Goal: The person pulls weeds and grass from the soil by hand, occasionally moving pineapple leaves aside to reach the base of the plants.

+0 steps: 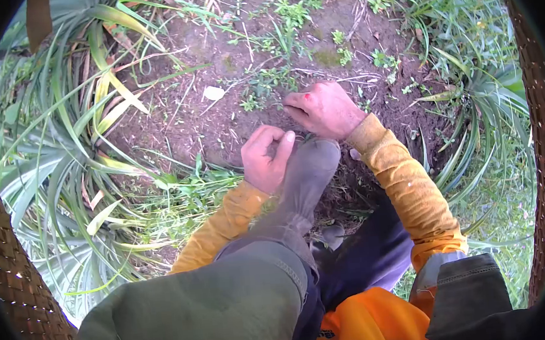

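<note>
Head view: 2 bare hands work low over dark soil (219, 123) just past a grey boot (307, 174). Left hand (266, 158) is curled into a loose fist, fingers together; whether it grips anything I cannot tell. Right hand (324, 109) pinches thin weed stems (266, 82) at ground level. Weeding by hand seems under way; a firm low grip near the roots looks needed. Spiky plants (62, 140) flank the patch.

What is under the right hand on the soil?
Under the right hand lie dark brown bare soil, thin dry stems and small green weeds. Whatever its fingers pinch is covered.
</note>
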A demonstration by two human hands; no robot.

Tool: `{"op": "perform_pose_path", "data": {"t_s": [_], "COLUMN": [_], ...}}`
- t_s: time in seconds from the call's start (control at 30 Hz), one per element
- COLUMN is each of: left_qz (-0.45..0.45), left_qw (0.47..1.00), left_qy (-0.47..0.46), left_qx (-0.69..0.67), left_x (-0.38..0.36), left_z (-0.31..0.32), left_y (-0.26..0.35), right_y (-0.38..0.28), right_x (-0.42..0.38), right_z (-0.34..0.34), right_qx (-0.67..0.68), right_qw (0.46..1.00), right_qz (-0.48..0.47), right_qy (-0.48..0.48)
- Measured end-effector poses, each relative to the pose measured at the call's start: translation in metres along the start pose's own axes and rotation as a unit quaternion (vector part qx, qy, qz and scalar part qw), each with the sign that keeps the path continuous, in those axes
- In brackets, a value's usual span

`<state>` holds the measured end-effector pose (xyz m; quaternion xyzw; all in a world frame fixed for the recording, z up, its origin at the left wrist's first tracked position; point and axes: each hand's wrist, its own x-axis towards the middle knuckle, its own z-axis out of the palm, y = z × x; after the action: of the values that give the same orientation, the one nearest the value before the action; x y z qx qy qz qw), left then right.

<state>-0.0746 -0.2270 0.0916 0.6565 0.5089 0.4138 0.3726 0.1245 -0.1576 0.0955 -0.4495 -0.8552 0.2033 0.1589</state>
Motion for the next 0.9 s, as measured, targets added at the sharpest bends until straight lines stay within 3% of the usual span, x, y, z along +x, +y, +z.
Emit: {"op": "perform_pose_path", "data": {"t_s": [0.1, 0.17, 0.23, 0.33, 0.4, 0.47, 0.53, 0.6, 0.77, 0.9], "left_qz": [-0.041, -0.119, -0.074, -0.083, -0.094, -0.11, -0.169, -0.168, -0.164, -0.203], "left_qw": [0.999, 0.99, 0.994, 0.996, 0.992, 0.99, 0.972, 0.967, 0.968, 0.963], "left_qy": [0.026, 0.057, 0.082, 0.04, 0.033, 0.018, -0.033, -0.056, -0.125, -0.165], "left_qx": [-0.004, -0.055, -0.027, 0.006, -0.079, -0.089, -0.158, -0.183, -0.143, -0.07], "left_x": [-0.004, -0.009, -0.008, -0.015, -0.019, -0.021, -0.03, -0.034, -0.051, -0.049], "left_z": [-0.007, -0.001, 0.003, 0.002, 0.007, 0.01, 0.025, 0.029, 0.041, 0.029], "left_y": [-0.013, -0.017, -0.019, -0.03, -0.037, -0.037, -0.057, -0.058, -0.074, -0.06], "right_y": [-0.012, -0.03, -0.049, -0.065, -0.078, -0.085, -0.095, -0.096, -0.053, -0.052], "right_x": [0.031, 0.045, 0.051, 0.039, 0.024, 0.007, -0.003, -0.017, -0.049, -0.041], "right_z": [-0.003, -0.015, -0.027, -0.035, -0.035, -0.041, -0.047, -0.058, -0.018, -0.037], "right_qx": [0.014, 0.04, 0.056, 0.123, 0.179, 0.217, 0.205, 0.22, 0.167, 0.12], "right_qw": [0.998, 0.999, 0.998, 0.992, 0.981, 0.976, 0.978, 0.976, 0.985, 0.99], "right_qz": [-0.032, 0.002, 0.022, 0.031, 0.027, 0.007, -0.004, 0.006, 0.001, -0.001], "right_qy": [0.043, 0.027, 0.009, 0.025, 0.07, 0.032, 0.021, 0.003, 0.043, 0.07]}}
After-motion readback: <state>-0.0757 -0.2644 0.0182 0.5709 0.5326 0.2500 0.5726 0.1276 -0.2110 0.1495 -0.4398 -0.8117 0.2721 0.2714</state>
